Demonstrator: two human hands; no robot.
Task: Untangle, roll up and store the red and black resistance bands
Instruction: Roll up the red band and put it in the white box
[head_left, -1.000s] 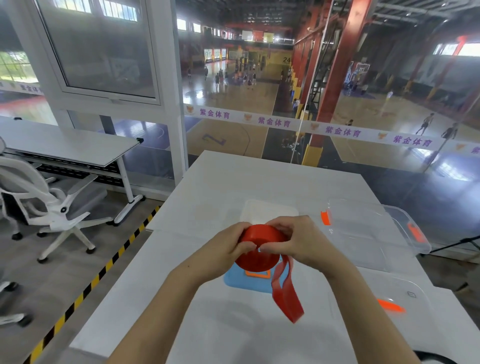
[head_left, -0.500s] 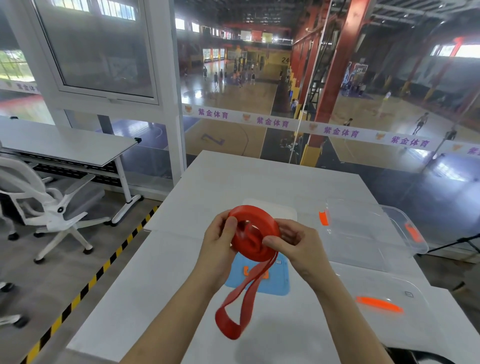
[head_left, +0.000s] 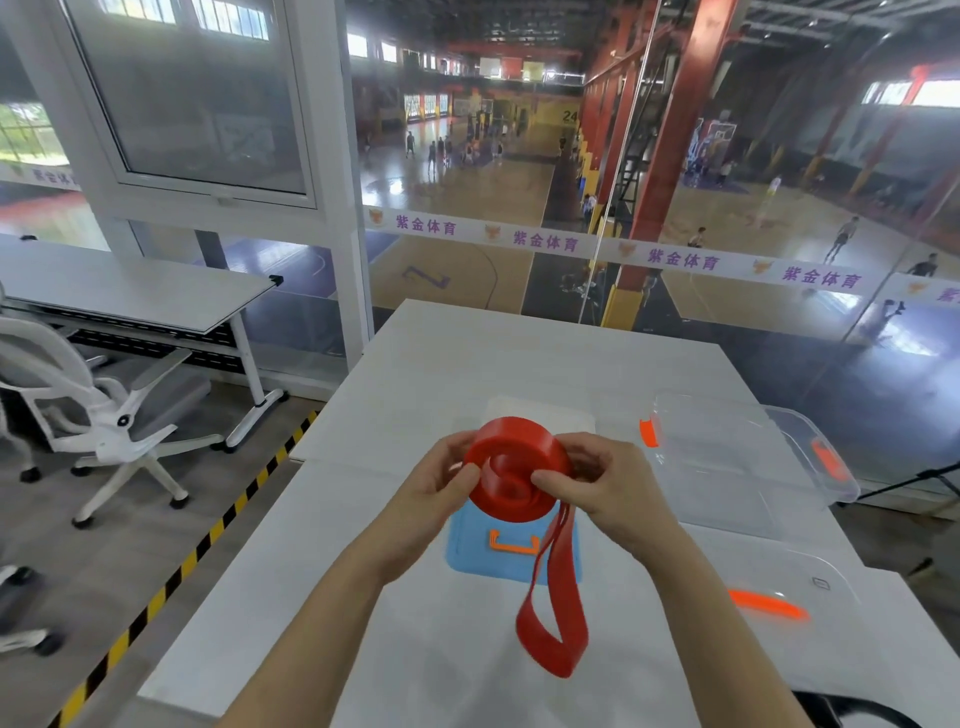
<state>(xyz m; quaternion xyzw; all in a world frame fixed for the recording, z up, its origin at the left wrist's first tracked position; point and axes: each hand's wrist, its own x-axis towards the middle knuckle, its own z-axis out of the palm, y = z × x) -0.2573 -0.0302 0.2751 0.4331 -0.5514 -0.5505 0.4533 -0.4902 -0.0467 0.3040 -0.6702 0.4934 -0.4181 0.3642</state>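
Note:
I hold the red resistance band (head_left: 511, 470) in the air above the white table (head_left: 415, 358), most of it wound into a thick coil. My left hand (head_left: 434, 488) grips the coil's left side, and my right hand (head_left: 605, 480) pinches its right side. A loose loop of the band hangs down from the coil to just above the table. A black band shows only as a dark curve at the bottom right edge (head_left: 852, 714).
A blue lid with an orange clip (head_left: 467, 551) lies under the coil, a white pad (head_left: 540, 418) beyond it. A clear plastic box (head_left: 727, 462) with orange latches stands at the right, and its clear lid (head_left: 779, 587) lies nearer. A white chair (head_left: 98, 415) stands left.
The coil has turned in my hands and the hanging tail has swung from the lower left to the lower right. The tail looks a little shorter.

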